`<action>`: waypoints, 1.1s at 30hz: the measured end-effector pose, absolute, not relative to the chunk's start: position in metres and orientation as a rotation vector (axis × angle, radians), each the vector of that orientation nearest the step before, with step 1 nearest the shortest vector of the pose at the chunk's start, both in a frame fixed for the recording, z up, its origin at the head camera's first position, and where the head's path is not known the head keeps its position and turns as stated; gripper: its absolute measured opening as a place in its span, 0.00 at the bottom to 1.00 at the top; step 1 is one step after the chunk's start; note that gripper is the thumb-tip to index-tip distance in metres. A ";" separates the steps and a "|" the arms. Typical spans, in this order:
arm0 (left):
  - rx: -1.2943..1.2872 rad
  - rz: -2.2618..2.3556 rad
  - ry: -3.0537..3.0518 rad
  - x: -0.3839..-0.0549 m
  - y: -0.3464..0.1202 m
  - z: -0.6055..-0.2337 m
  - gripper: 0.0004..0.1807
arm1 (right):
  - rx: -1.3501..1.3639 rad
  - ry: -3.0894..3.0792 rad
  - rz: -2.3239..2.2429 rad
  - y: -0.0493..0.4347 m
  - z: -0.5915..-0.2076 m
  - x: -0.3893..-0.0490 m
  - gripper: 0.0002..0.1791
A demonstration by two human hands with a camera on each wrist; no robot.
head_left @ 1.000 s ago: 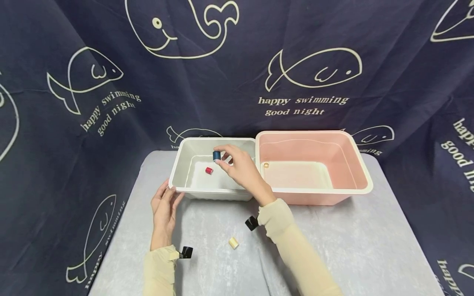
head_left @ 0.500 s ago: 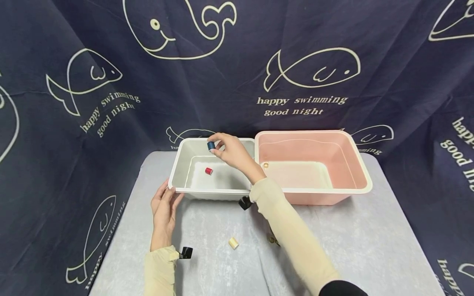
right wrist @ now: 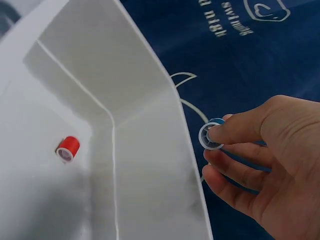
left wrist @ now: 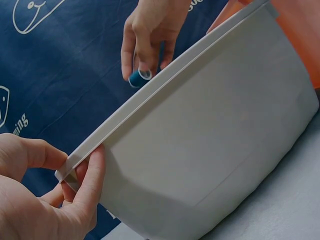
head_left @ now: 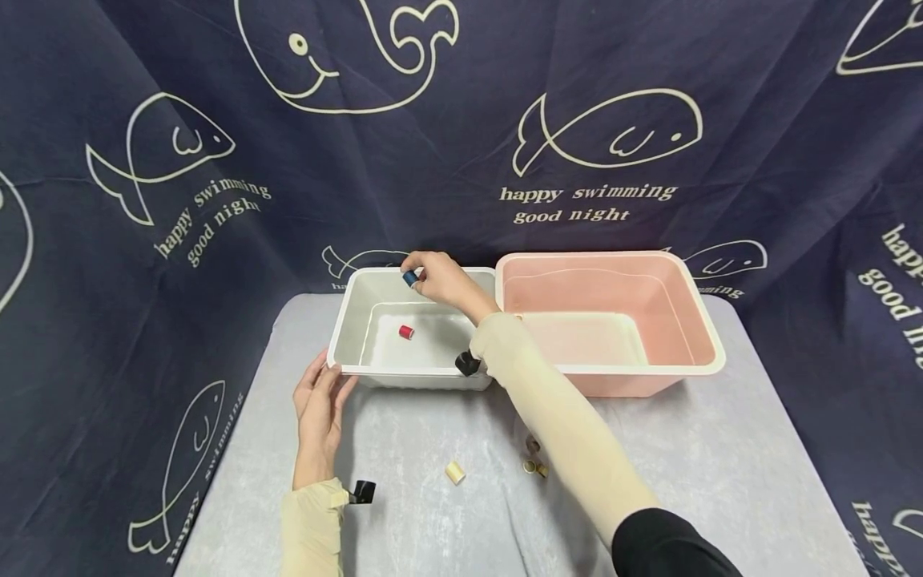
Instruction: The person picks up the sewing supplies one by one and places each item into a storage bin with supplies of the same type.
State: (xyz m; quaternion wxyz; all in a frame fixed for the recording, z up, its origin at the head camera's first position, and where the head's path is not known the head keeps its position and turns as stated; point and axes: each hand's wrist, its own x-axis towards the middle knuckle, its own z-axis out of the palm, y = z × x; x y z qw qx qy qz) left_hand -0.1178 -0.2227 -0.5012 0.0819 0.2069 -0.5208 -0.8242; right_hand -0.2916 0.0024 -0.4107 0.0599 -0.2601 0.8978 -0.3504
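Note:
My right hand (head_left: 443,279) pinches a small blue thread spool (head_left: 410,278) between thumb and fingers, over the far edge of the light grey bin (head_left: 404,371) in the head view. In the right wrist view the spool (right wrist: 211,136) shows its round white end, just outside the bin wall (right wrist: 165,135). Thumb above and fingers beneath, my left hand (head_left: 320,409) grips the bin's rim at the near left corner; the left wrist view shows this hold (left wrist: 75,170) closely. On the bin floor lies a red thread spool (head_left: 406,332).
A pink bin (head_left: 620,371) stands against the grey one on the right. Nearer me on the table lie a pale yellow spool (head_left: 454,473), small brass-coloured rings (head_left: 530,466) and a small brown item (head_left: 533,444) beside my right sleeve. A navy fabric backdrop (head_left: 433,176) rises behind both bins.
My right hand has moved away from me and slightly left, carrying the blue spool from over the bin's middle to its far edge. The left hand stays on the rim.

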 end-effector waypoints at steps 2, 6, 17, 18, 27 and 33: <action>0.622 -2.465 -1.551 -0.119 -0.222 -0.501 0.27 | -0.790 2.711 -1.017 0.000 -0.413 -0.296 0.20; 0.635 -2.476 -1.533 -0.119 -0.223 -0.501 0.26 | -0.792 2.680 -0.954 -0.004 -0.416 -0.303 0.20; 0.634 -2.475 -1.535 -0.119 -0.225 -0.502 0.27 | -0.816 2.642 -0.786 -0.013 -0.429 -0.318 0.20; 0.630 -2.474 -1.540 -0.119 -0.225 -0.502 0.27 | -0.817 2.641 -0.768 -0.014 -0.430 -0.319 0.21; 0.651 -2.489 -1.518 -0.116 -0.229 -0.502 0.27 | -1.006 2.663 -0.522 -0.023 -0.446 -0.316 0.17; 0.652 -2.501 -1.514 -0.118 -0.228 -0.503 0.27 | -1.021 2.711 -0.327 -0.024 -0.457 -0.316 0.13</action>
